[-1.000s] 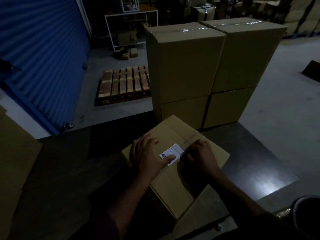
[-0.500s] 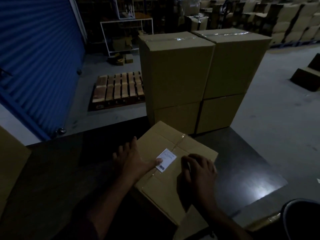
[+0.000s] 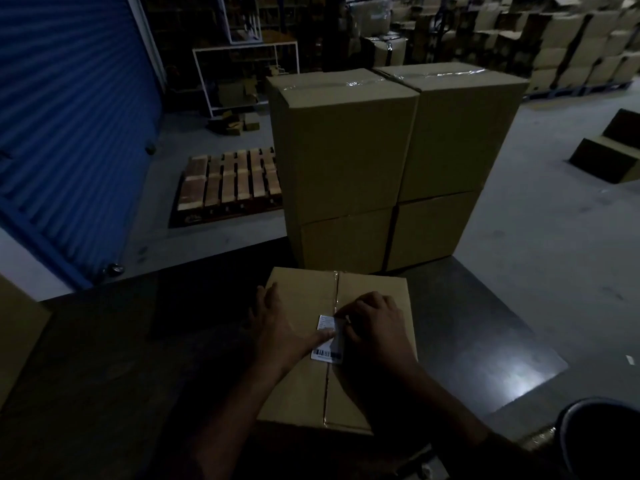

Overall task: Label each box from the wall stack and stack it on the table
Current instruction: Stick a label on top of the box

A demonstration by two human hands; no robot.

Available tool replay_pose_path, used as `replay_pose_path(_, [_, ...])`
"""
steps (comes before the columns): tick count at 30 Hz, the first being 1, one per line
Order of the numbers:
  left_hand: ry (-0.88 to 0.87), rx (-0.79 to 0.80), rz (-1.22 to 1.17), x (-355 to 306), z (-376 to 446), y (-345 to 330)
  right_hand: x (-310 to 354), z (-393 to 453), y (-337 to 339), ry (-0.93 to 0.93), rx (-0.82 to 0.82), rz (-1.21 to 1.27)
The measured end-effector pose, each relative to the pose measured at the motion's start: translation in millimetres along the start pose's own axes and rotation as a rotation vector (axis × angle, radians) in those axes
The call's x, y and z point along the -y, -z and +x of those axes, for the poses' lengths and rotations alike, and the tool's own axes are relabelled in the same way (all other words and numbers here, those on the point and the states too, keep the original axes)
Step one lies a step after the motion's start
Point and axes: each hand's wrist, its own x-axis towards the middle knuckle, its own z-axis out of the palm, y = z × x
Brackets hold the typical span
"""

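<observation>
While flat on box (image 3: pixel 304 386), both hands (image 3: pixel 282 332) press label (image 3: pixel 327 337)

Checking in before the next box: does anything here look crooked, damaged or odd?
Nothing stands out. The label lies flat by the taped seam of the box on the table, left hand and right hand pressing it. The stack behind sits square.

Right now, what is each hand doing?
Left hand: open, flat on the box, thumb pinning the label.
Right hand: fingers curled, pressing the label's right edge; holding nothing.
</observation>
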Motion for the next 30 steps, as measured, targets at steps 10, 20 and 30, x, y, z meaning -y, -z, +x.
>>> replay_pose_path(10, [-0.056, -0.048, -0.007, 8.2, -4.9, 2.7, 2.6, -4.9, -3.5, 0.031, -0.048, -0.063])
replay_pose_path(20, [-0.067, -0.054, -0.057, 8.9, -5.2, 3.2, -1.1, -2.4, -4.3, 0.03, -0.043, -0.065])
replay_pose_path(30, [-0.057, -0.044, -0.073, 6.5, -6.5, 2.7, -2.9, 0.2, -8.3, 0.029, -0.018, -0.071])
